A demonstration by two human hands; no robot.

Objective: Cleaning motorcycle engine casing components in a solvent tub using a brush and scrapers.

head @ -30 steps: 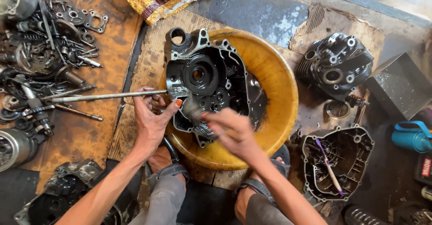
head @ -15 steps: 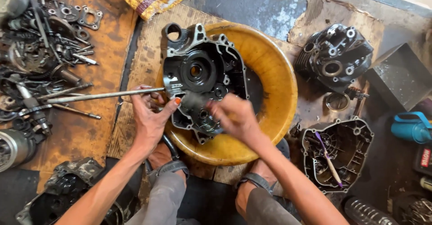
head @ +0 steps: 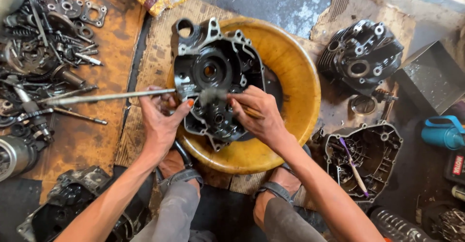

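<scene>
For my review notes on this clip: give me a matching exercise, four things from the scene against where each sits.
Things:
1. engine case half
2. brush
3. cylinder head
4. blue can

Places:
A. at the frame's right edge
B. in the right hand
C. in the yellow basin
D. on the floor, right of the basin

Pairs: 1-C, 2-B, 3-D, 4-A

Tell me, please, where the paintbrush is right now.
In the head view the paintbrush is near the centre, held in the right hand, its bristles on the dark engine casing that rests in the yellow basin.
</scene>
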